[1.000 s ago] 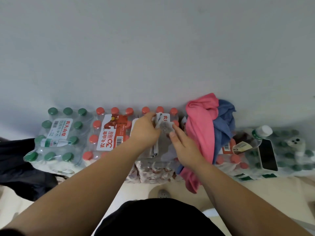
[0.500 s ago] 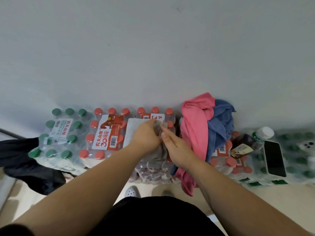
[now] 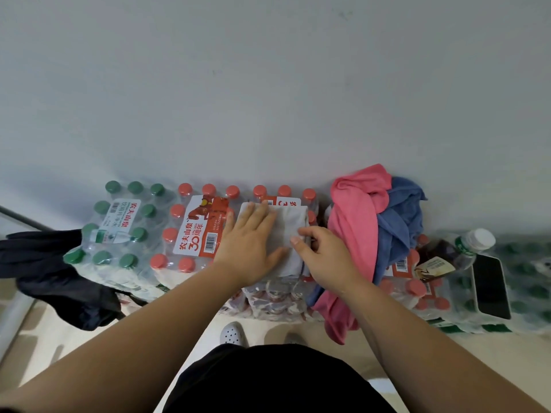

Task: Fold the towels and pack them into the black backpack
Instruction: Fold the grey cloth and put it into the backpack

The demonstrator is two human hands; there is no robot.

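While the left hand (image 3: 250,242) lay flat, its straight fingers (image 3: 264,214) pressing down on a folded grey towel (image 3: 290,225), the right hand (image 3: 326,254) pinched the towel's right edge between curled thumb and forefinger. The towel rested on shrink-wrapped packs of red-capped bottles (image 3: 193,234) against the wall. Just to its right, a pink towel (image 3: 351,222) and a blue towel (image 3: 399,222) lay heaped together, touching. At far left the black backpack (image 3: 50,263) slumped beside a pack of green-capped bottles (image 3: 119,225).
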